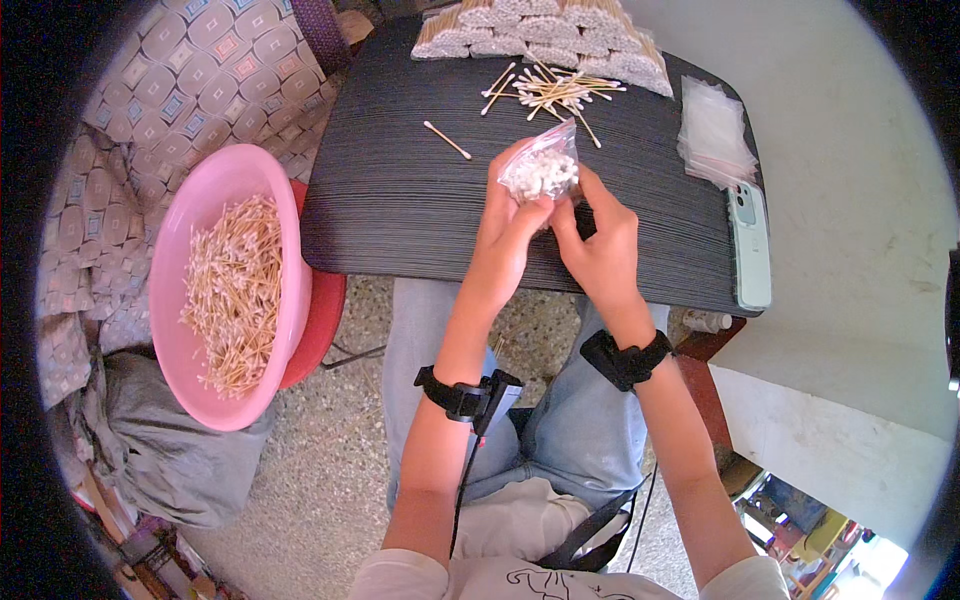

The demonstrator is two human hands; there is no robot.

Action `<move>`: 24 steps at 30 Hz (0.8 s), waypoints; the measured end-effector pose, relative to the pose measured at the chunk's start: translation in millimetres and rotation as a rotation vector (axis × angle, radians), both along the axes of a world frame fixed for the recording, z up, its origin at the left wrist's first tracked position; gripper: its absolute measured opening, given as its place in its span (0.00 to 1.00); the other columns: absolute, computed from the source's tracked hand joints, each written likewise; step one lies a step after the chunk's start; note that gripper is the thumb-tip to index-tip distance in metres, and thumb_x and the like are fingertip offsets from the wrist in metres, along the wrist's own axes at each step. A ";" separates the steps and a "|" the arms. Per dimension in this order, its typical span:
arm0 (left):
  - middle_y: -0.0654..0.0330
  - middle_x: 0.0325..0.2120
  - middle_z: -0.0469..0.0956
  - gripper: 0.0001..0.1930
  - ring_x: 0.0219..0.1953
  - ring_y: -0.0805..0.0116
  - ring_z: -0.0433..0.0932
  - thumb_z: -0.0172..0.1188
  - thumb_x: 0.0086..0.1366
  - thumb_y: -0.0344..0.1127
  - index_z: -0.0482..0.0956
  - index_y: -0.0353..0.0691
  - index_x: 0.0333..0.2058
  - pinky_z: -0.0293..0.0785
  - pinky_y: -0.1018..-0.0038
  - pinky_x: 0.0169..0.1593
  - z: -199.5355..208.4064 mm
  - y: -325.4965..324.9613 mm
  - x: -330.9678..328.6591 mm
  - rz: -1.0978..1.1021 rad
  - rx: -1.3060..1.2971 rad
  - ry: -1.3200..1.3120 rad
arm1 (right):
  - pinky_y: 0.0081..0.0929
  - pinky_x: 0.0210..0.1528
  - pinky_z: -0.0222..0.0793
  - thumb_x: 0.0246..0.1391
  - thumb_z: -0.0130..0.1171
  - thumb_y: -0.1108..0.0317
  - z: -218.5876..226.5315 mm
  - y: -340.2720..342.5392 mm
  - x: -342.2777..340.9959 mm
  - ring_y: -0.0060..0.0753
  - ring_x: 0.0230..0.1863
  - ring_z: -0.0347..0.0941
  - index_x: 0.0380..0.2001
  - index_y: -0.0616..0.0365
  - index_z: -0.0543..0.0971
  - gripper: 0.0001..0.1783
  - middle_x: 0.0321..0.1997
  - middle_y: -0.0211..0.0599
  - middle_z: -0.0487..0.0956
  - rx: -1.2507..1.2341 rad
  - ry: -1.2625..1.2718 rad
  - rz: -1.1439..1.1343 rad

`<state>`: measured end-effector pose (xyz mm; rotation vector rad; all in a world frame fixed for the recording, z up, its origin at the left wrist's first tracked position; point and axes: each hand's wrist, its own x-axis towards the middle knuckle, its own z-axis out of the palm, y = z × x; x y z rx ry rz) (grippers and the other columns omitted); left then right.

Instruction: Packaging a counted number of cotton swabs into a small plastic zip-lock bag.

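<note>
Between my hands, above the near part of the dark table (pixel 390 200), is a small clear zip bag (pixel 543 172) packed with cotton swabs, their white tips bunched toward its opening. My left hand (pixel 508 215) is wrapped round the bag from the left, thumb along its near side. My right hand (pixel 603 230) pinches the bag's right side with bent fingers. Beyond the hands lies a loose heap of cotton swabs (pixel 560 92). One single cotton swab (pixel 447 140) rests apart, to the left of the heap.
Filled swab bags (pixel 540 35) are stacked at the table's far edge. Empty clear bags (pixel 716 135) and a pale green phone (pixel 748 245) lie along the right edge. A pink basin (pixel 165 300) full of swabs stands at the left on a red stool (pixel 325 325).
</note>
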<state>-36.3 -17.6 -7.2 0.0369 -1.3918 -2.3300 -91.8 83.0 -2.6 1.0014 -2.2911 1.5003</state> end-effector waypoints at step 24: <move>0.52 0.33 0.78 0.23 0.34 0.71 0.78 0.60 0.54 0.25 0.68 0.29 0.49 0.74 0.74 0.38 -5.5 -2.0 -3.3 0.562 -0.650 -0.114 | 0.25 0.48 0.68 0.47 0.56 0.79 -3.6 2.2 -10.5 0.29 0.46 0.72 0.49 0.63 0.67 0.22 0.45 0.40 0.74 -0.248 -0.316 0.257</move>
